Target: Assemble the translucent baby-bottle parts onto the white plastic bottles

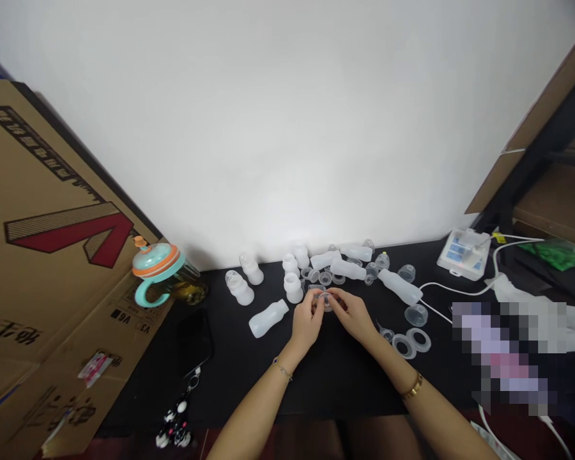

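Both hands meet over the middle of the black table, fingers pinched on a small clear ring-like part (326,300). My left hand (309,316) grips its left side and my right hand (349,312) its right side. Just behind them stands a white open-necked bottle (293,289), with several more white bottles and clear round parts beyond. A white bottle (268,319) lies on its side left of my left hand. Right of my right wrist lie two flat translucent rings (404,345) and a clear cap (416,314).
Two capped bottles (240,288) stand at the left rear. Further left are a teal-lidded jug (167,275), a black phone (195,342) and a large cardboard box (52,255). On the right are a white case (464,253), white cables and a blurred-out patch.
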Demonstrator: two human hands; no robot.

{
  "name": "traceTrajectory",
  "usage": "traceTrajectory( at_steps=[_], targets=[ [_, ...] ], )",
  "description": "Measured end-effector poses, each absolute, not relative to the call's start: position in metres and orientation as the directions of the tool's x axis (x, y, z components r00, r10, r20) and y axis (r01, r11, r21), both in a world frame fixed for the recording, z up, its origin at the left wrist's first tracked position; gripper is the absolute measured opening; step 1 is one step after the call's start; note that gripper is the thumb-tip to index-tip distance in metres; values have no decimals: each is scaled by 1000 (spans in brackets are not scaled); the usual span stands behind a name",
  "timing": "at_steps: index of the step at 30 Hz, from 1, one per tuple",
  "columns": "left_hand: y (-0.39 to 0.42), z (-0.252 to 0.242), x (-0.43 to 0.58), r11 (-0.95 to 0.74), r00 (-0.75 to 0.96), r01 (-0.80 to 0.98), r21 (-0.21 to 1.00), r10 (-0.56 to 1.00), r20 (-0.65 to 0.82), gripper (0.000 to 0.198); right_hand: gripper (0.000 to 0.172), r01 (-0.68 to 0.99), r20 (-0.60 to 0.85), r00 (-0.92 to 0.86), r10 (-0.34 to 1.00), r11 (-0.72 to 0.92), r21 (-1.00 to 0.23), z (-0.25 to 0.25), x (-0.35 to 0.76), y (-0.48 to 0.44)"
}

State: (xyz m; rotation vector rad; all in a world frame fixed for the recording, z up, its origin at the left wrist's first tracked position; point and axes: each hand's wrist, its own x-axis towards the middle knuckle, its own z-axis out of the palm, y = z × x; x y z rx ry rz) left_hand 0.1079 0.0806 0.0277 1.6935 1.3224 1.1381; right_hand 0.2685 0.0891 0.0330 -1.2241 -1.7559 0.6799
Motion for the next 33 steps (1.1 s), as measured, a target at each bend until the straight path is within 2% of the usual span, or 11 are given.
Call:
traceTrajectory(
  at_steps=[13, 33],
  targets=[
    [81, 29, 109, -180, 126, 255, 950, 980, 152, 38, 31, 481, 305, -191, 933, 360, -799, 38, 267, 87],
    [79, 32, 110, -201, 122, 326, 924, 978, 170, 30, 28, 506, 353, -212, 911, 412, -758, 35, 267, 88]
  ],
)
